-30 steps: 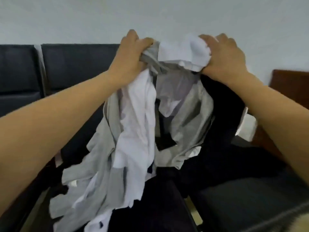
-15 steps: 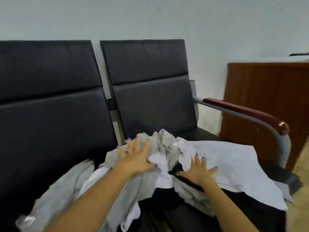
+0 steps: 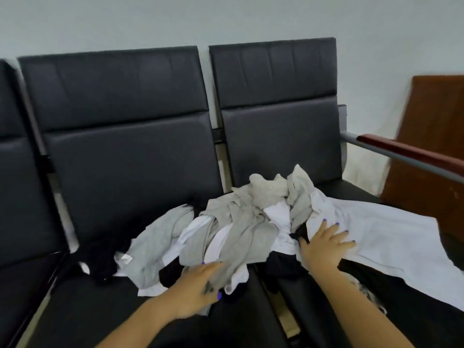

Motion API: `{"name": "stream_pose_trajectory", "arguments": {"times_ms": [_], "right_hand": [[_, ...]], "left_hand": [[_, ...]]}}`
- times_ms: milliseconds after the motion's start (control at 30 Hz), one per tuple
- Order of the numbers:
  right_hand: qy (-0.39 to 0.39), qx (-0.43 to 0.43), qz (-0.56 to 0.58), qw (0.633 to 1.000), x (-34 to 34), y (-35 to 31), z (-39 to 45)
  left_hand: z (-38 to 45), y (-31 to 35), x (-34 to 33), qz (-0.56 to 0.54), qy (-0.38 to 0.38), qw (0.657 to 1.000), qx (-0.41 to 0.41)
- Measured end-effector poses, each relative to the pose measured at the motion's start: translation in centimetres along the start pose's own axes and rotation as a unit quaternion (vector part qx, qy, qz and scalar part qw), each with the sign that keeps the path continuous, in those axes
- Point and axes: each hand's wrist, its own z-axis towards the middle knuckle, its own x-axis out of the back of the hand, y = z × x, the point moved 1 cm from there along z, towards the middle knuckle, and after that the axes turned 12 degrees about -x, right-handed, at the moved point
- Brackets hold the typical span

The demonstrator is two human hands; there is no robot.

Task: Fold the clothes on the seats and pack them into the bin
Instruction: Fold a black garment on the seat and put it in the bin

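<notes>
I am standing in what looks like a waiting area or office lobby rather than a home. In front of me runs a row of linked seats [image 3: 130, 151], each with a black padded back in two stitched panels and a black padded seat, joined by a grey metal frame with narrow gaps between the backs. The end seat carries a grey metal armrest [image 3: 406, 153] topped with a reddish-brown wooden pad. Just beyond it, to my right, stands the side panel of a reddish-brown wooden desk or counter [image 3: 431, 136]. Behind everything is a plain, pale, bare wall [image 3: 226, 18].
</notes>
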Motion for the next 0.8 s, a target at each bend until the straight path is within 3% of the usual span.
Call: {"name": "stream_pose_trajectory", "arguments": {"times_ms": [67, 167, 267, 367, 467, 600, 700, 800], "right_hand": [[0.022, 0.007, -0.026, 0.999, -1.3, -1.1, -3.7], [-0.050, 0.033, -0.042, 0.997, -2.4, -2.1, -7.7], [-0.123, 0.045, -0.027, 0.991, -0.8, -2.8, -9.1], [-0.178, 0.142, 0.073, 0.971, 1.4, -4.8, -12.7], [-0.142, 0.250, 0.139, 0.948, 2.9, -7.7, -18.8], [-0.223, 0.332, 0.185, 0.898, 1.6, -12.4, -25.7], [-0.261, 0.347, 0.143, 0.889, -1.6, -14.2, -28.3], [-0.256, 0.381, -0.049, 0.887, -5.3, -14.8, -29.2]], "left_hand": [[-5.1, -0.7, -1.3, 0.026, 0.034, 0.998, 0.038], [-12.2, -2.2, -3.9, 0.092, 0.009, 0.986, 0.142], [-17.0, -4.3, -5.6, 0.087, -0.014, 0.972, 0.218], [-19.5, -6.4, -5.5, 0.053, 0.029, 0.974, 0.217], [-20.1, -7.7, -5.9, 0.057, 0.057, 0.974, 0.212], [-19.1, -7.6, -7.2, 0.146, 0.024, 0.957, 0.251], [-17.9, -7.0, -7.0, 0.168, -0.016, 0.953, 0.252], [-17.5, -7.6, -6.1, 0.157, -0.015, 0.955, 0.251]]}}
